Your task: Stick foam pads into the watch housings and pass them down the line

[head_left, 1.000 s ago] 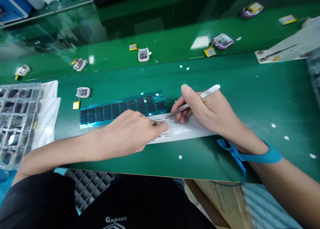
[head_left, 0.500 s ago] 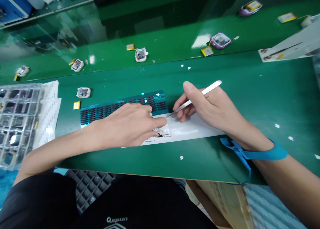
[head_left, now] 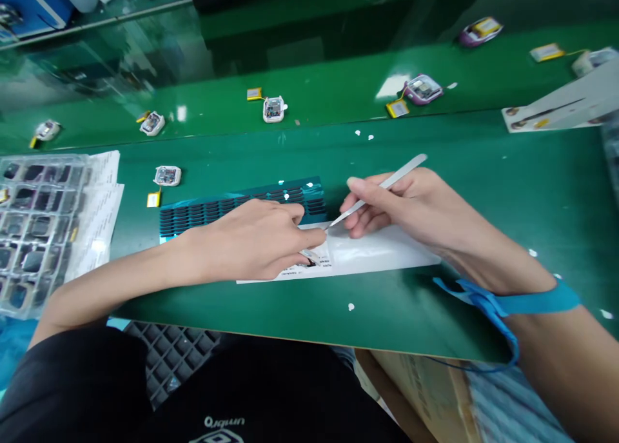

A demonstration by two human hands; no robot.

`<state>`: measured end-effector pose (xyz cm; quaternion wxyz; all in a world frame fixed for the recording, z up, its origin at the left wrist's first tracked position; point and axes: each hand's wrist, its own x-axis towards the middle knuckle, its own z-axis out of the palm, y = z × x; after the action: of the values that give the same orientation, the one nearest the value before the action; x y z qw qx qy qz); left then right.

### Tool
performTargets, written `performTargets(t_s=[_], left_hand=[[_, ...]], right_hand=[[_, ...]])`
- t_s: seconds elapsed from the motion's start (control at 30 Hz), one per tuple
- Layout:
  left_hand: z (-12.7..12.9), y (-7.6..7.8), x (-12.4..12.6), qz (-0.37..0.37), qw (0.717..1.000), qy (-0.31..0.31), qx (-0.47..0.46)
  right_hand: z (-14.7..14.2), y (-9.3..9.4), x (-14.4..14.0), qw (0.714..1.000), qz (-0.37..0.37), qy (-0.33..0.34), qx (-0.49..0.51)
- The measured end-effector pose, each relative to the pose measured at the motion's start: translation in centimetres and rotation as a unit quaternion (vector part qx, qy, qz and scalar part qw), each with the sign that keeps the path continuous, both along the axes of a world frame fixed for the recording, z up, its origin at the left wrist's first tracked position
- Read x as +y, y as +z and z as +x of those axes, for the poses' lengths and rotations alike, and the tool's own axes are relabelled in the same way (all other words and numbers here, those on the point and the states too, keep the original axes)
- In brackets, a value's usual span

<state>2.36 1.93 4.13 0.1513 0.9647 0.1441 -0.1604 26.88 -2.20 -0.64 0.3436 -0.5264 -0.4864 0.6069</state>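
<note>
My right hand [head_left: 391,201] grips metal tweezers [head_left: 403,171], their tips pointing down-left at the tip of my left index finger. My left hand [head_left: 261,240] is closed on a small pale part [head_left: 312,257] between thumb and index finger; the hand covers most of it, so its kind does not show. Both hands are over a white printed backing sheet [head_left: 382,253]. Behind my left hand lies a teal sheet with rows of black strips [head_left: 193,219], partly covered by the forearm. Whether the tweezers hold anything is too small to tell.
Open watch-like devices with yellow batteries, such as a white one [head_left: 274,109] and a purple one [head_left: 423,89], lie along the green bench [head_left: 416,314]. A clear compartment tray [head_left: 39,230] stands at left. White stickers [head_left: 351,307] are scattered about. A blue wrist strap [head_left: 536,301] circles my right wrist.
The whole view has shifted slightly. My right thumb has moved a little along the tweezers, with the tips still by my left index finger. My left hand keeps its hold.
</note>
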Motion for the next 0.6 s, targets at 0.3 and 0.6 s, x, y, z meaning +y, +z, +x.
performTargets(t_s=[0.3, 0.6], left_hand=[[0.1, -0.2, 0.3, -0.237, 0.944, 0.147, -0.178], [1.1, -0.6, 0.0, -0.484, 0.775, 0.323, -0.245]], right_hand=[[-1.2, 2.2, -1.2, 0.973, 0.138, -0.167, 0.074], [-3.0, 2.0, -2.7, 0.952, 0.212, -0.211, 0.063]])
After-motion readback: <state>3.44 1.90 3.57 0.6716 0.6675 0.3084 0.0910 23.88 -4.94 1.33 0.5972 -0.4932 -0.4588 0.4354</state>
